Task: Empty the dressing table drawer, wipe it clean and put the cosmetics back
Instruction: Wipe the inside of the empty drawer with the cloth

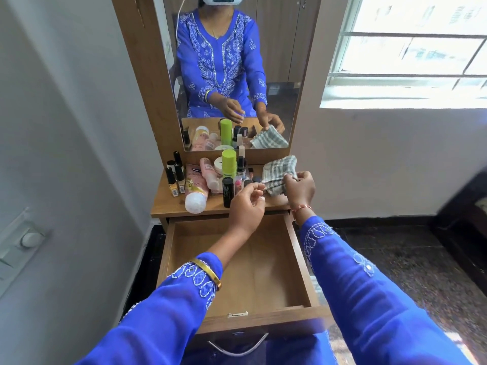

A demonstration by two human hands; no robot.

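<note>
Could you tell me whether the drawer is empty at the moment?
Empty and pulled open: the drawer shows only bare wood, with the cosmetics on the tabletop.

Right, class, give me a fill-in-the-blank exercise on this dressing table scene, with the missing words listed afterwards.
1. The pulled-out wooden drawer holds ____ cosmetics.
2. The right hand grips the grey-and-white striped ____.
3. The tall lime-green bottle stands on the tabletop in front of the ____.
4. The left hand hovers beside the upright ____ tube, not touching it.

Missing words: no; cloth; mirror; black
</note>
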